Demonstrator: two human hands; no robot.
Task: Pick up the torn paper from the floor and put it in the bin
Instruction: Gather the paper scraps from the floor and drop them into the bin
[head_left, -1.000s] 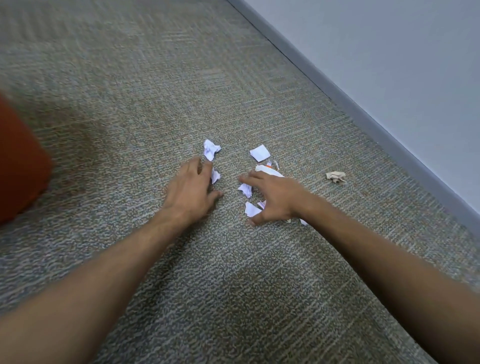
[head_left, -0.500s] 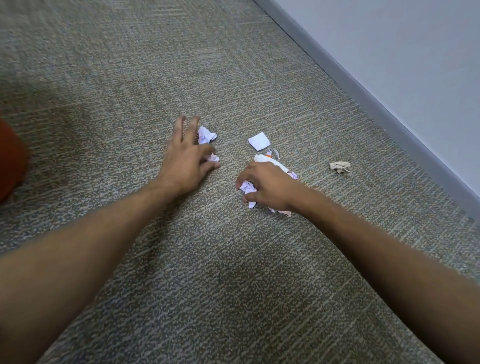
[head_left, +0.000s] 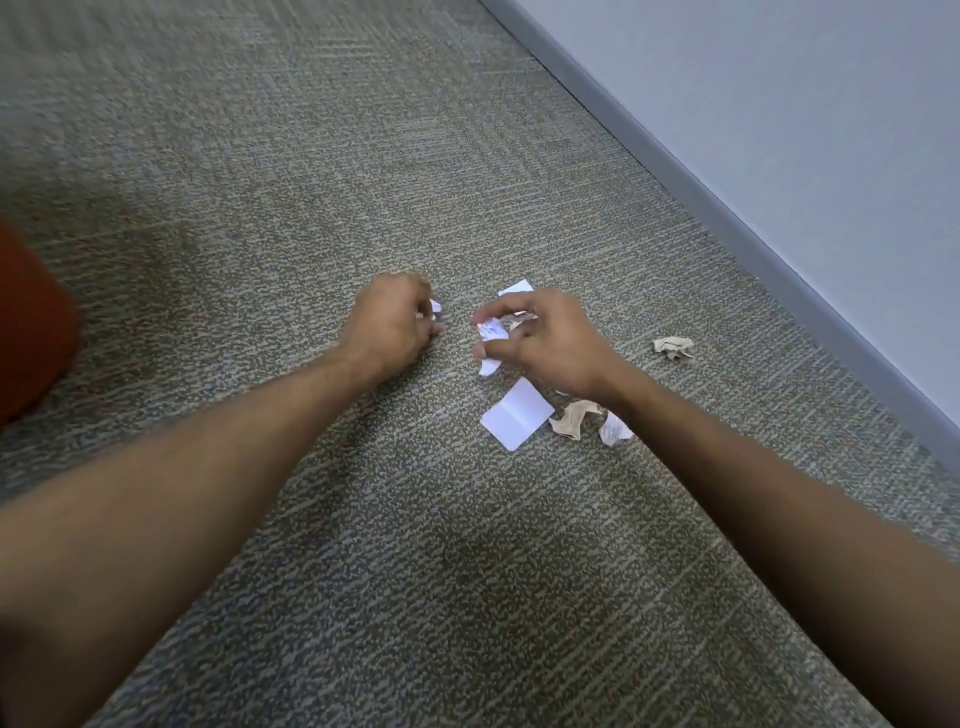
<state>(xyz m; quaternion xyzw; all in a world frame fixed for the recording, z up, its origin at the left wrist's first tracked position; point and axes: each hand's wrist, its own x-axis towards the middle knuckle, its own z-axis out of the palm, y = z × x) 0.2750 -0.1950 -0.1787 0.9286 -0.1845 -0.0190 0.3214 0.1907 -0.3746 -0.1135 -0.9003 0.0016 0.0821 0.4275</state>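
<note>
Torn paper lies on the grey carpet. My left hand (head_left: 390, 326) is curled around white scraps (head_left: 434, 306) that peek out past its fingers. My right hand (head_left: 540, 340) grips a bunch of white crumpled scraps (head_left: 491, 332) between thumb and fingers, just above the floor. Below it lie a flat folded white piece (head_left: 517, 421), a beige crumpled scrap (head_left: 574, 420) and a small white scrap (head_left: 613, 430). Another white piece (head_left: 517, 287) shows behind my right hand. A beige crumpled ball (head_left: 674, 347) lies apart to the right.
An orange-red rounded object (head_left: 31, 327), blurred, stands at the left edge; I cannot tell whether it is the bin. A grey baseboard (head_left: 727, 218) and pale wall (head_left: 805, 104) run diagonally on the right. Carpet stretches ahead and toward me.
Both hands have closed around scraps and lifted slightly. My left hand gathered the two scraps beside it; my right hand rose and uncovered the flat white piece and scraps beneath.
</note>
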